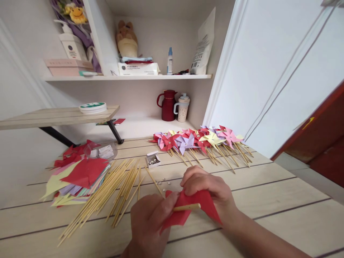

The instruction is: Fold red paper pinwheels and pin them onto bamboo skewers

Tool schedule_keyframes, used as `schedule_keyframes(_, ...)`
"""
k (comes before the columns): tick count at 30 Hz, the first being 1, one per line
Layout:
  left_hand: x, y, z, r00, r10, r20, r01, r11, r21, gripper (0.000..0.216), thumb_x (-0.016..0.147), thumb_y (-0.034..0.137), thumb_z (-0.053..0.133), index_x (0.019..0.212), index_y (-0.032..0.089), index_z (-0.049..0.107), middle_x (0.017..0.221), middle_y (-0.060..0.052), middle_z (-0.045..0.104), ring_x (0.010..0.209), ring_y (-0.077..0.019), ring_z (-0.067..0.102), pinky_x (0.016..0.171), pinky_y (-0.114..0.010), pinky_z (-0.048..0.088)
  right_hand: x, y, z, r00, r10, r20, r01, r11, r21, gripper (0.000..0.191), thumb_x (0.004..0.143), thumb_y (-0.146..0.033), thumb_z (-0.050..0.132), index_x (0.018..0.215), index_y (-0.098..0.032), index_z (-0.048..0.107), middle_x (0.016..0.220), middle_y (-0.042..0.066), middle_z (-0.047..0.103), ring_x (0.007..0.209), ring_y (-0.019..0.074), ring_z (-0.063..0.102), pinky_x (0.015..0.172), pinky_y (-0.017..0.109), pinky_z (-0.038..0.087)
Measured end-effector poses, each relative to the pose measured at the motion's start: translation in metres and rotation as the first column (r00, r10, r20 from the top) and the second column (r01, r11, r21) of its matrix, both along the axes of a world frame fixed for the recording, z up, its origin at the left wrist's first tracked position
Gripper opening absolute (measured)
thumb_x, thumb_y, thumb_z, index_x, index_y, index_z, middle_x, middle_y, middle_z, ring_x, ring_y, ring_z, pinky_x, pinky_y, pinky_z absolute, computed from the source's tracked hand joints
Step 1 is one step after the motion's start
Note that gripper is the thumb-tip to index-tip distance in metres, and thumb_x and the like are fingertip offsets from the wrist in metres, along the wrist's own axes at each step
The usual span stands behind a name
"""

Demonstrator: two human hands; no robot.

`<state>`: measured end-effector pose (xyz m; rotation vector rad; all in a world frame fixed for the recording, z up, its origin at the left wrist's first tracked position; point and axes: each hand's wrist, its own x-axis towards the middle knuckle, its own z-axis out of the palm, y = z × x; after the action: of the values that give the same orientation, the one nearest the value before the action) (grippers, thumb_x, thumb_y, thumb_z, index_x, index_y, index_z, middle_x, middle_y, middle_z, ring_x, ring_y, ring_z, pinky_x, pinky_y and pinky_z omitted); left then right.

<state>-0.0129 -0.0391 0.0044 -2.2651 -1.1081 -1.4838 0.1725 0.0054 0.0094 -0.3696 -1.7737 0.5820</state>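
Close to the table's front edge, my left hand is closed on a wooden stick and on the near side of a red paper pinwheel. The stick's end sticks out to the right across the red paper. My right hand pinches the far side of the same pinwheel, its fingertips curled over the folded paper. Its centre is hidden by my fingers. Just beyond my hands lie several small shiny pieces. A small open box of metal pins stands behind them.
Loose wooden sticks lie on the left beside a stack of coloured paper. Finished pinwheels are piled at the back right. A raised wooden stand is at the left. A red jug and a cup stand behind.
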Motion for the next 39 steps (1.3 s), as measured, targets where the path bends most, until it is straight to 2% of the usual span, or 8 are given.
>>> schedule_keyframes(9,-0.003,0.001,0.006,0.994,-0.032,-0.102,0.047,0.988,0.148,0.019,0.098,0.020,0.052,0.100,0.014,0.070,0.053,0.003,0.063,0.043,-0.0091,0.057,0.043,-0.020,0.041,0.004,0.001,-0.001,0.997,0.003,0.072,-0.009,0.997,0.074,0.006,0.093,-0.022,0.064,0.090,-0.022,0.069,0.076,0.005,0.068,0.079,0.0209,0.063,0.077,0.040,0.050)
schedule_keyframes(14,-0.004,0.003,0.004,0.996,-0.053,-0.073,0.062,0.990,0.124,0.018,0.097,0.024,0.055,0.102,0.017,0.070,0.054,0.003,0.063,0.044,-0.0105,0.056,0.045,-0.021,0.041,0.004,-0.001,0.001,0.999,-0.005,0.050,0.003,0.999,0.037,0.008,0.094,-0.024,0.063,0.089,-0.020,0.068,0.079,0.006,0.067,0.081,0.0205,0.062,0.078,0.039,0.049)
schedule_keyframes(17,0.000,0.003,0.000,0.990,-0.131,0.046,0.133,0.990,-0.036,0.015,0.095,0.027,0.058,0.101,0.023,0.071,0.063,0.001,0.070,0.050,-0.0123,0.062,0.050,-0.021,0.044,0.004,-0.002,0.002,0.997,-0.010,0.075,0.009,1.000,0.013,0.009,0.094,-0.024,0.062,0.089,-0.020,0.067,0.080,0.007,0.067,0.081,0.0208,0.061,0.075,0.037,0.049)
schedule_keyframes(19,0.004,0.004,-0.003,0.949,-0.141,0.282,0.222,0.933,-0.283,0.013,0.093,0.031,0.061,0.100,0.027,0.071,0.066,0.001,0.070,0.052,-0.0126,0.061,0.051,-0.021,0.044,0.006,-0.001,0.004,0.994,-0.046,0.098,0.046,0.999,0.002,0.007,0.094,-0.021,0.062,0.089,-0.020,0.067,0.081,0.007,0.066,0.081,0.0206,0.061,0.073,0.036,0.049)
schedule_keyframes(21,0.008,0.005,-0.004,0.820,-0.028,0.572,0.371,0.787,-0.493,0.023,0.092,0.043,0.060,0.107,0.027,0.067,0.058,0.003,0.061,0.046,-0.0109,0.050,0.046,-0.020,0.037,0.009,0.000,0.007,0.991,-0.089,0.103,0.089,0.996,0.000,0.008,0.093,-0.018,0.062,0.088,-0.021,0.067,0.081,0.006,0.066,0.081,0.0201,0.062,0.073,0.035,0.049)
schedule_keyframes(24,0.011,0.007,0.000,0.604,0.141,0.785,0.573,0.608,-0.550,0.045,0.092,0.060,0.051,0.118,0.024,0.058,0.052,0.009,0.040,0.043,-0.0084,0.029,0.042,-0.019,0.024,0.017,0.004,0.011,0.989,-0.133,0.071,0.135,0.991,-0.016,0.006,0.093,-0.019,0.063,0.089,-0.022,0.067,0.082,0.006,0.065,0.081,0.0201,0.062,0.072,0.034,0.049)
schedule_keyframes(29,0.009,0.011,0.006,0.490,0.203,0.848,0.649,0.564,-0.510,0.045,0.090,0.063,0.054,0.109,0.022,0.056,0.057,0.010,0.033,0.047,-0.0076,0.026,0.043,-0.018,0.022,0.025,0.009,0.011,0.990,-0.138,-0.010,0.137,0.988,-0.070,0.004,0.093,-0.025,0.064,0.090,-0.024,0.067,0.082,0.005,0.065,0.082,0.0206,0.063,0.068,0.033,0.050)
schedule_keyframes(39,0.008,0.024,-0.011,0.558,0.306,0.771,0.558,0.550,-0.622,0.048,0.080,0.066,0.064,0.083,0.018,0.066,0.063,0.004,0.045,0.054,-0.0086,0.036,0.047,-0.019,0.031,0.009,0.004,0.003,0.997,-0.041,0.064,0.043,0.999,-0.033,0.011,0.087,-0.010,0.068,0.089,-0.021,0.070,0.081,0.005,0.066,0.076,0.0179,0.062,0.062,0.029,0.048)
